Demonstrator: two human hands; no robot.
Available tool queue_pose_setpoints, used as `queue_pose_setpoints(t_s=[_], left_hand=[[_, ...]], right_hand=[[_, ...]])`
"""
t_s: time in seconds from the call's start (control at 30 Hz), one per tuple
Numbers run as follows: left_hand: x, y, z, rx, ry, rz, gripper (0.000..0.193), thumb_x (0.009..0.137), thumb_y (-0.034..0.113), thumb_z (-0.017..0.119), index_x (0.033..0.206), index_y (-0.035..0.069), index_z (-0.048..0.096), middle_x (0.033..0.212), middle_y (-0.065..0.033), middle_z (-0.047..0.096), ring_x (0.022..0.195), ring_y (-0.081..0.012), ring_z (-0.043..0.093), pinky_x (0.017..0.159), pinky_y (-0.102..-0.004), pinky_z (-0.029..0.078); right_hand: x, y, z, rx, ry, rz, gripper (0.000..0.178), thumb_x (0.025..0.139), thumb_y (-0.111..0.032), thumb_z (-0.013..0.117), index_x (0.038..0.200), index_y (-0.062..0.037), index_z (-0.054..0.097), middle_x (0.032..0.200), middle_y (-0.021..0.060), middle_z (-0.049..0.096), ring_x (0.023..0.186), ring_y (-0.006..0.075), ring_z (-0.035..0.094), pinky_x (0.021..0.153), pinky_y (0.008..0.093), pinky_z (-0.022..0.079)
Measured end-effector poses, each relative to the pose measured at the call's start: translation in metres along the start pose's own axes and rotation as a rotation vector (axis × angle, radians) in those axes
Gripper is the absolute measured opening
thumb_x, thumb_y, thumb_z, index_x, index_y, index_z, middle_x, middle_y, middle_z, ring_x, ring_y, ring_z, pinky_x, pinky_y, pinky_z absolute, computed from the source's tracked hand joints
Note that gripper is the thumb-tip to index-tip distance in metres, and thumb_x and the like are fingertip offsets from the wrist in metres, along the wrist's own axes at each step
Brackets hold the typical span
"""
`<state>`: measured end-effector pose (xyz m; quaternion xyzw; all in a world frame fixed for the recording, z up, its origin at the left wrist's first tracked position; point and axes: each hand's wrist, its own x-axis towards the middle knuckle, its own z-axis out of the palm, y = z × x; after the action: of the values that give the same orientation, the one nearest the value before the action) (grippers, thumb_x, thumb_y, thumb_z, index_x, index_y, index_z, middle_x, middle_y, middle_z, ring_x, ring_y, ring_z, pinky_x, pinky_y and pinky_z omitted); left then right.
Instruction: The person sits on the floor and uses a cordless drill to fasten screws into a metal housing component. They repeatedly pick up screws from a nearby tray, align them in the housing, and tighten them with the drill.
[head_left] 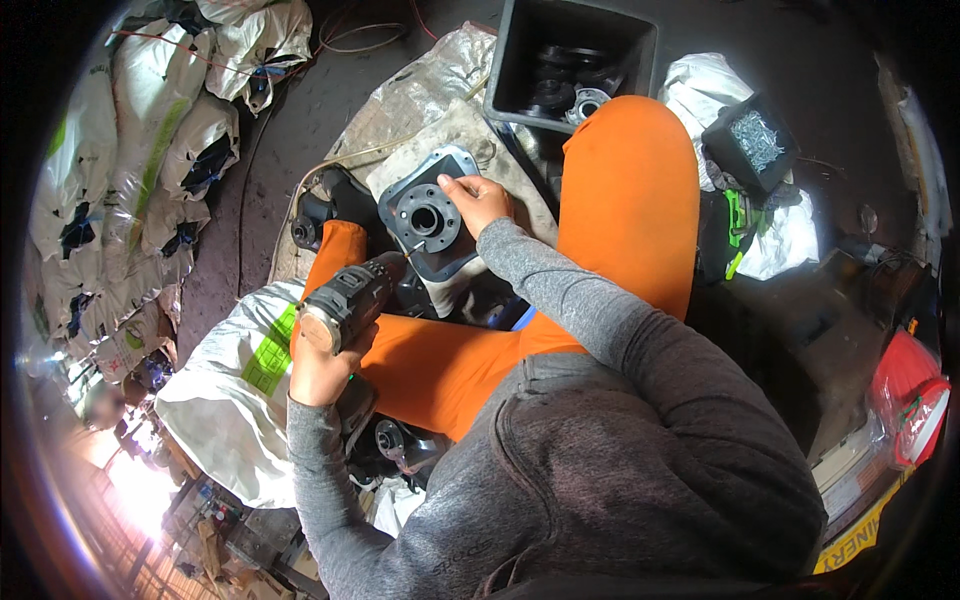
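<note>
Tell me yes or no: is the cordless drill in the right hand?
No, the left hand grips the cordless drill, while the right hand rests on the dark metal plate.

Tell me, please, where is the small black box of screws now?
In the head view, the small black box of screws sits at the upper right, on white bags to the right of the person's raised orange knee, beyond the right hand.

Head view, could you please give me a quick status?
Left hand grips black cordless drill, bit at grey metal flange plate. Right hand steadies plate's edge. Nothing between.
</note>
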<state>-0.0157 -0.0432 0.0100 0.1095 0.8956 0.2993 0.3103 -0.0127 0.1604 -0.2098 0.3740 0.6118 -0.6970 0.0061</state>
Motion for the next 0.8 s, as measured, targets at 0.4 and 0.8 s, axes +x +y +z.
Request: queue_pose_setpoints(t_s=[0.4,0.8], left_hand=[[0.036,0.026,-0.014,0.137,-0.159,-0.012,0.032,0.075,-0.001,0.066,0.107,-0.001,0.06,0.097,-0.0093,0.066,0.087,-0.0185,0.064,0.078,-0.0301,0.051],[0.047,0.032,-0.003,0.248,-0.205,-0.035,0.042,0.065,0.006,0.071,0.106,0.001,0.062,0.094,-0.0132,0.068,0.085,-0.0258,0.067,0.075,-0.0332,0.052]], right_hand=[[0.0,0.012,0.002,-0.159,-0.001,-0.19,0.043,0.081,-0.041,0.071,0.07,-0.001,0.064,0.065,0.0108,0.057,0.058,0.0214,0.053,0.057,0.033,0.043],[0.0,0.014,0.005,-0.202,0.018,-0.23,0.036,0.081,-0.034,0.071,0.068,-0.0018,0.064,0.061,0.0101,0.053,0.054,0.023,0.05,0.053,0.0347,0.04]])
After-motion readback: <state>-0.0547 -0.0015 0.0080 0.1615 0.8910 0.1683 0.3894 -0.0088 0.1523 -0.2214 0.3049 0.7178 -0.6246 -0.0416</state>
